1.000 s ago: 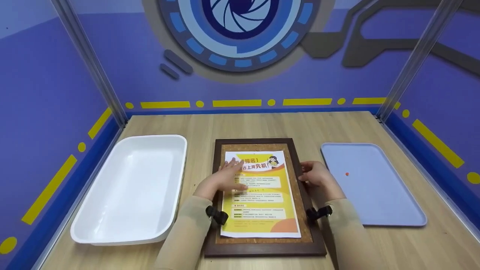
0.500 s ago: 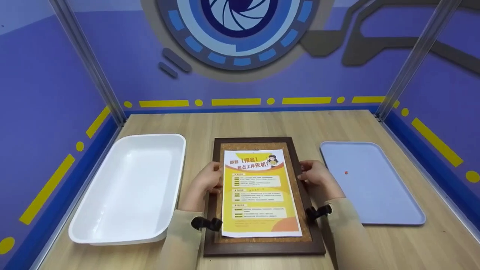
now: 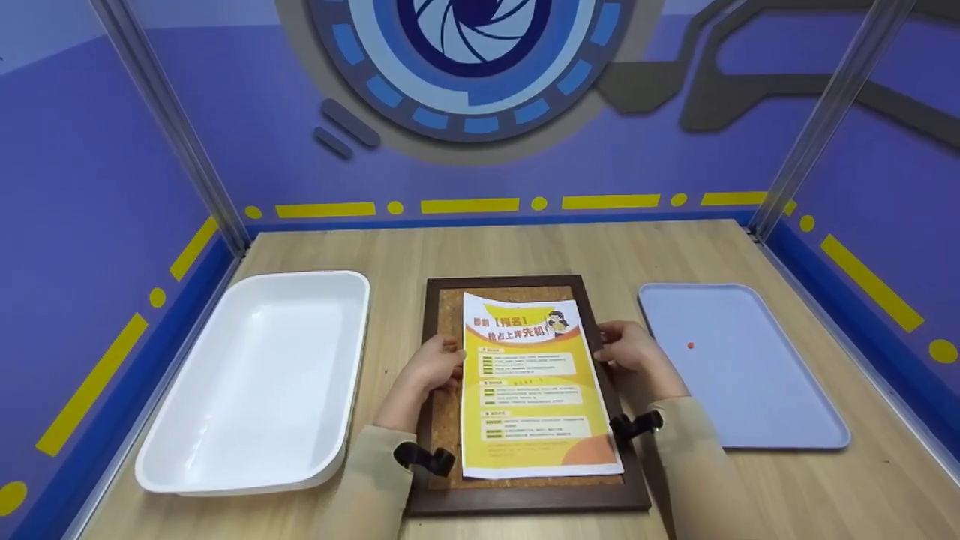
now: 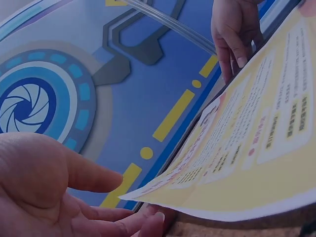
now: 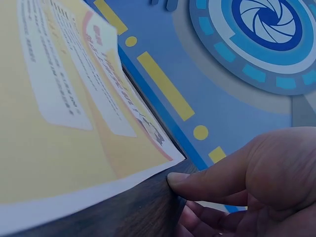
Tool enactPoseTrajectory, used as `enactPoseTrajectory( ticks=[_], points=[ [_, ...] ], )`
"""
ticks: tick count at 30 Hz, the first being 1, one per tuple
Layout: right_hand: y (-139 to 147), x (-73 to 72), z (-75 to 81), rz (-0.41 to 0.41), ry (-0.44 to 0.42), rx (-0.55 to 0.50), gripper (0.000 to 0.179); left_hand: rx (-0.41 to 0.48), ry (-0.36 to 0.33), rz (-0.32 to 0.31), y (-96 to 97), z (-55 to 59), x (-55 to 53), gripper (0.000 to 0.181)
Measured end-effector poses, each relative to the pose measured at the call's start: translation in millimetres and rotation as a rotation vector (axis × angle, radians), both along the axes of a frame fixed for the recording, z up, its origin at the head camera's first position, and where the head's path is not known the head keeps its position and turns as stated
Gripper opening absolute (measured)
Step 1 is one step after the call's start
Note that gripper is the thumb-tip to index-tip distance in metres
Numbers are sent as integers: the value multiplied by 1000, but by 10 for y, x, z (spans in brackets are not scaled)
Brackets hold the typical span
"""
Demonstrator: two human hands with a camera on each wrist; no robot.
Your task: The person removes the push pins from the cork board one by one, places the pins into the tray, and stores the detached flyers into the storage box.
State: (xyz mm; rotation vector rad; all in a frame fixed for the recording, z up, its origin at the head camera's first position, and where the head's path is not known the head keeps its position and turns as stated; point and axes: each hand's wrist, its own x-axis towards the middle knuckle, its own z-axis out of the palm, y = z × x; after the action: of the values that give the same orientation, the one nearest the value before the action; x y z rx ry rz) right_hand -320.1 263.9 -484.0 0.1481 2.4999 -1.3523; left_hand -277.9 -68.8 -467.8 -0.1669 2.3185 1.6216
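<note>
A yellow and orange printed paper sheet (image 3: 536, 409) lies over a cork board (image 3: 525, 498) with a dark brown frame. It sits slightly askew, towards the board's right side, and a strip of cork shows along its left. At the sheet's left edge my left hand (image 3: 431, 367) touches it with fingers extended; in the left wrist view the thumb stands apart from the fingers and that edge is lifted a little. My right hand (image 3: 634, 356) grips the board's right side, thumb (image 5: 180, 182) on the frame's top and the other fingers lower, partly hidden.
A deep white tray (image 3: 255, 390) stands on the wooden table to the left. On the right lies a flat light-blue tray (image 3: 757, 397) with a tiny red bit (image 3: 691, 346) on it. Painted panels (image 3: 465, 176) wall in the back and sides.
My left hand came off the sheet's face to the board's left side, then moved right to the sheet's edge. The sheet has shifted right. My right hand stays on the frame.
</note>
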Motion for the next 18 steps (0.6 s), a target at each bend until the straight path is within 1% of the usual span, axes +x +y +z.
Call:
enactPoseTrajectory(
  ticks=[3,5,7,10,14,18],
  points=[
    [8,6,5,-5,2,2,60,55,-9,-2,15,-36,-23,52],
    [14,10,3,-1,8,5,60,110,-34,-3,8,-61,-31,52],
    [16,12,-1,3,20,4,60,158,-56,-16,2,-94,-37,53],
    [13,10,-14,7,36,-4,60,222,-88,-31,8,-140,-48,58],
    [0,9,-15,-2,25,-13,60,264,-110,-33,19,-177,-64,67],
    [-1,8,-5,-14,4,-6,60,288,-102,-14,4,-166,-77,70]
  ],
)
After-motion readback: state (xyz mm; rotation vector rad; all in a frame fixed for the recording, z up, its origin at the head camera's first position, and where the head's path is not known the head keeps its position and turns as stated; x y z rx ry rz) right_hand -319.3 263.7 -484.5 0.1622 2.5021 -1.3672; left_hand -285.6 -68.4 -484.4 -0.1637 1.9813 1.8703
